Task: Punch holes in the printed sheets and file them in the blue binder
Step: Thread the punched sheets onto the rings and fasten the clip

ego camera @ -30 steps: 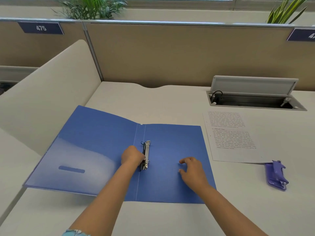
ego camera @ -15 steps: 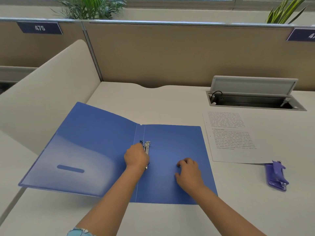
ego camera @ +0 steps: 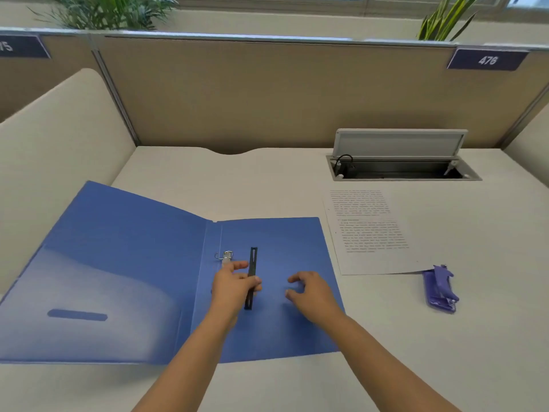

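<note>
While left hand [ego camera: 234, 282] pinches black bar [ego camera: 252, 278] off ring clip [ego camera: 225, 257], bar could slip, drop on binder [ego camera: 148, 263]. Right hand [ego camera: 309, 291], grip loose, holds nothing, rests on cover. Sheets [ego camera: 371, 233] unpunched on bench [ego camera: 267, 179] beyond; punch [ego camera: 439, 288] pins corner, pulling may tear.

Bare desk [ego camera: 267, 185] beyond binder [ego camera: 118, 263]
</note>
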The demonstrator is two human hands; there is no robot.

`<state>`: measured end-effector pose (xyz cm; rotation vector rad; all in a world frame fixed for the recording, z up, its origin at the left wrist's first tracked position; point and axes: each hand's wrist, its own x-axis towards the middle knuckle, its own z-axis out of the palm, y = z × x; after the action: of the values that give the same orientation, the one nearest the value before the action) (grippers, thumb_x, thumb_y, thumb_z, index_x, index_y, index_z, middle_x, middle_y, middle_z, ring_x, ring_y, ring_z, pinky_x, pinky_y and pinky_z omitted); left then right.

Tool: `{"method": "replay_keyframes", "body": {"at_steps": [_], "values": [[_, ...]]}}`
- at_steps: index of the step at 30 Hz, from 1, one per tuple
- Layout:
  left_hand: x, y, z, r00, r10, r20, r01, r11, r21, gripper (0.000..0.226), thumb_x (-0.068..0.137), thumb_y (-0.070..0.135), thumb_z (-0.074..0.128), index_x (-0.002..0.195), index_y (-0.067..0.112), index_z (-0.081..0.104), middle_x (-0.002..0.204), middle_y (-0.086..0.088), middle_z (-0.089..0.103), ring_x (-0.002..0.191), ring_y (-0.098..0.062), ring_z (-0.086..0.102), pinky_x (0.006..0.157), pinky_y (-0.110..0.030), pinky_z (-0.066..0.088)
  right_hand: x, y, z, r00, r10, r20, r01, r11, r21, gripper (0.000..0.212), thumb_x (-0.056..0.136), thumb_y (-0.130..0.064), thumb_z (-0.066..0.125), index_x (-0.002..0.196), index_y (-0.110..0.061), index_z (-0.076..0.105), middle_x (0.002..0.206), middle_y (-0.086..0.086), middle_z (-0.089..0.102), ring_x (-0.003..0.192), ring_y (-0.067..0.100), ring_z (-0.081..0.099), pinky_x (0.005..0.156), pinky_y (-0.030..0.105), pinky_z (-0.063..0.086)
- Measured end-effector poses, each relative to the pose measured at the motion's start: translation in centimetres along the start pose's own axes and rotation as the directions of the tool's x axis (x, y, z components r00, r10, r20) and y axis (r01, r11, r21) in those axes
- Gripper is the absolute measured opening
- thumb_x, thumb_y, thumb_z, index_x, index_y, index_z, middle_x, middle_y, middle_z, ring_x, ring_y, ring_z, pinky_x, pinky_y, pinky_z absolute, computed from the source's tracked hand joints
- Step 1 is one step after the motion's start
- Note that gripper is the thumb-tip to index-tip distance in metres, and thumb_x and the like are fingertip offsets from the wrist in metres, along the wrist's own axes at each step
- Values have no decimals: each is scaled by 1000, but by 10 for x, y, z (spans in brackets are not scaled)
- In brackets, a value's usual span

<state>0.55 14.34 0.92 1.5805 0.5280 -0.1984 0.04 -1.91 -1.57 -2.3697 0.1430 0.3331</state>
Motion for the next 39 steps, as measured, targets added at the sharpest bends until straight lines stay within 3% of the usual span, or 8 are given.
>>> {"method": "replay_keyframes", "body": {"at_steps": [7,12,15,18,21,29,32,39], "values": [[-7,-8,49,965,-153,213,145,988,55,16,84,-8,45,82,7,51,63,-6,46,52,-16,38,45,-23,36,5,45,-68,963,145,-227,-119,985,126,29,87,-17,58,116,-13,60,126,6,56,116,19,54,84,18,35],[-7,10,100,948,-142,286,92,979,181,17,84,4,51,70,12,46,62,-3,40,49,-13,29,43,-21,26,23,86,-129,901,254,-351,-243,967,77,31,85,-18,60,116,-12,60,127,12,55,105,26,57,85,27,42],[-4,16,144,962,-17,273,-84,932,353,9,86,8,51,86,15,57,81,-6,54,64,-18,45,58,-26,39,36,111,-168,870,315,-380,-325,945,41,35,85,-20,60,119,-12,59,122,16,57,100,30,60,77,27,42],[-1,17,182,943,164,288,-317,698,642,28,90,14,46,116,16,57,114,-3,56,93,-22,58,74,-27,44,50,130,-197,865,344,-364,-365,931,11,40,86,-20,58,124,-9,55,125,19,54,109,34,57,85,31,45],[2,20,216,941,196,275,-338,542,769,29,91,15,43,118,11,54,123,-7,50,99,-25,57,76,-31,47,65,145,-219,875,375,-307,-401,916,-23,43,87,-19,55,128,-6,51,130,18,53,115,34,54,91,32,45],[10,11,254,987,-16,158,-139,405,904,33,91,9,40,123,7,49,151,-14,25,105,-28,59,69,-29,40,102,162,-228,877,474,-77,-478,876,-60,39,91,-23,49,118,4,54,120,17,61,106,31,59,73,24,39],[6,10,260,989,-19,144,-129,345,930,40,93,9,39,133,8,39,159,-12,3,109,-27,58,69,-29,39,114,168,-229,861,507,-22,-506,861,46,41,89,-26,52,117,3,54,108,16,63,87,27,57,71,27,44],[5,8,262,988,-32,150,-132,316,939,42,92,8,37,134,8,36,159,-12,-1,114,-30,55,74,-30,38,119,174,-227,851,522,55,-504,783,365,39,85,-17,62,116,4,54,107,15,60,92,28,57,83,33,49]]}}
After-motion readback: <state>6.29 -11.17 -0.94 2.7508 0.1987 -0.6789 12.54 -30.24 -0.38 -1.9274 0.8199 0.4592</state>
